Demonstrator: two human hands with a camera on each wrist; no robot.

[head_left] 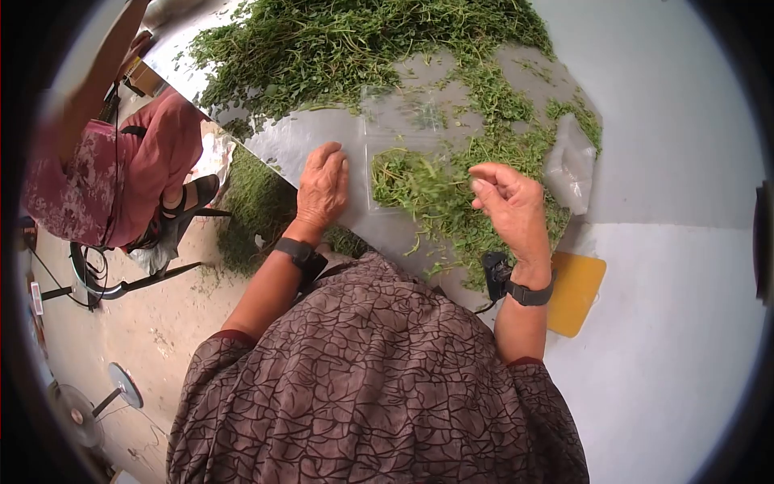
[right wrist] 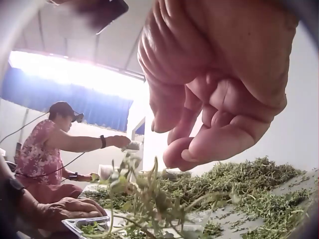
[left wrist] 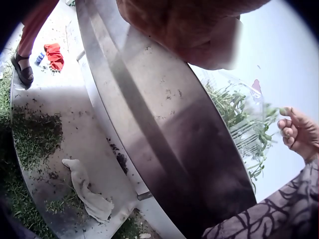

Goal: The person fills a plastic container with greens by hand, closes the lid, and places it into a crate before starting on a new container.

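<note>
In the head view a clear plastic tray (head_left: 372, 203) holds green sprigs (head_left: 391, 179), with blurred greens (head_left: 434, 179) over its right side. My left hand (head_left: 322, 189) rests on the metal table just left of it, fingers loosely bent. To the right, my right hand (head_left: 512, 214) is raised above loose greens. The right wrist view shows this right hand (right wrist: 214, 89) with loosely bent fingers, the thumb apart from the fingertips and nothing visible between them; sprigs (right wrist: 149, 199) stand below. The tray's corner (right wrist: 75, 223) shows at lower left there.
A big heap of greens (head_left: 322, 48) covers the table's far side. A crumpled clear bag (head_left: 571, 165) lies at the right edge, a yellow board (head_left: 579, 294) below it. Another person (head_left: 97, 181) sits at left. A white cloth (left wrist: 87, 191) lies on a lower surface.
</note>
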